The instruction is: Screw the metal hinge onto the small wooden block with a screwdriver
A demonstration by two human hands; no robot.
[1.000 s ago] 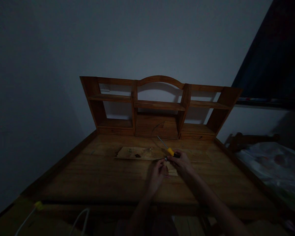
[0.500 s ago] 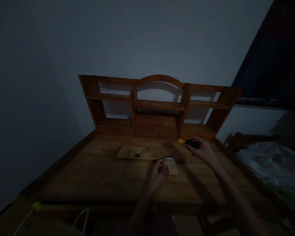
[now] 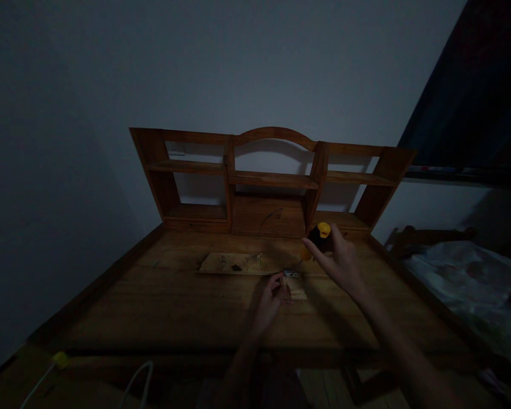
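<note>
My left hand [image 3: 271,301] is closed at the near edge of a small metal piece [image 3: 290,273], its fingers on a light wooden piece [image 3: 297,289] beneath it. My right hand [image 3: 340,261] grips a black and yellow screwdriver [image 3: 320,237] above and to the right of the metal piece. The tool's yellow end points up, and its lower end slants down toward the metal. A pale, rough-edged strip [image 3: 232,263] with a dark spot lies on the wooden desk [image 3: 187,312], left of the metal.
A wooden shelf unit [image 3: 273,180] stands at the back of the desk against the wall. White cables and a yellow object [image 3: 61,359] are at the lower left. Crumpled plastic [image 3: 460,278] lies to the right, beyond the desk edge.
The screwdriver has swung from nearly level, pointing left, to a steep slant with its tip down near the metal piece. My left hand has barely moved.
</note>
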